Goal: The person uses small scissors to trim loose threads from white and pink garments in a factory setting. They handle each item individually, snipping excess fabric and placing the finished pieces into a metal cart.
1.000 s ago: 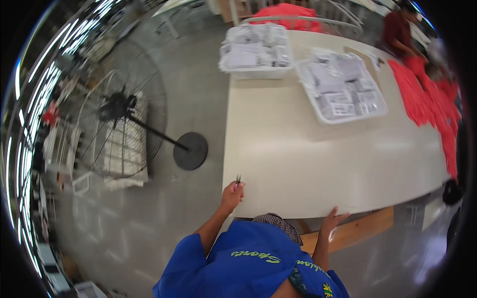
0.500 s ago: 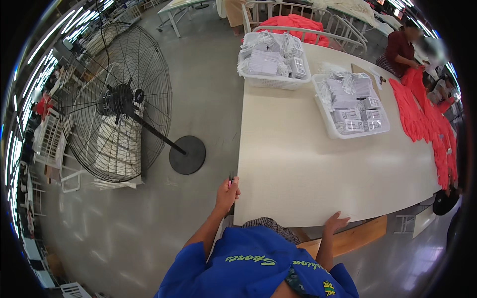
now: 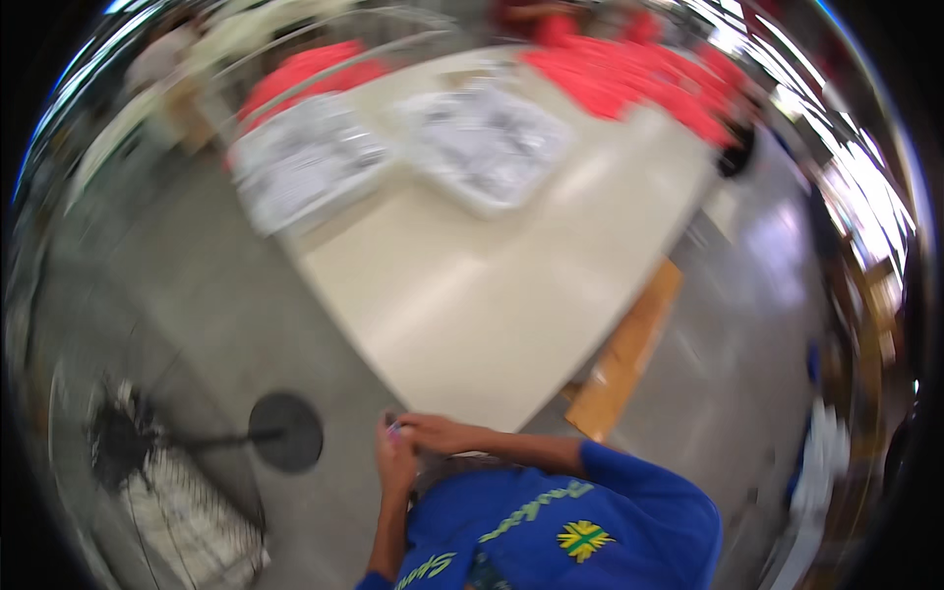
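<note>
My left hand (image 3: 391,447) is closed on small snips (image 3: 394,430) with a pink-purple handle, just off the near corner of the cream table (image 3: 433,324). My right hand (image 3: 423,433) meets it at the snips, fingers curled; what exactly they grip is blurred. Two white plastic trays (image 3: 310,167) (image 3: 482,147) of bundled labels or packets lie on the far half of the table, with red fabric (image 3: 600,84) to their right.
A black pedestal fan (image 3: 285,433) stands at the lower left by a pale bundle (image 3: 187,511). A wooden plank (image 3: 624,349) is below the table's right edge. A railed cart (image 3: 300,79) holds red fabric. Other people (image 3: 526,20) are at the far side, blurred.
The view has swung sharply, so the table now runs diagonally and the fan sits lower. My right hand has left the table edge and joined my left hand at the snips.
</note>
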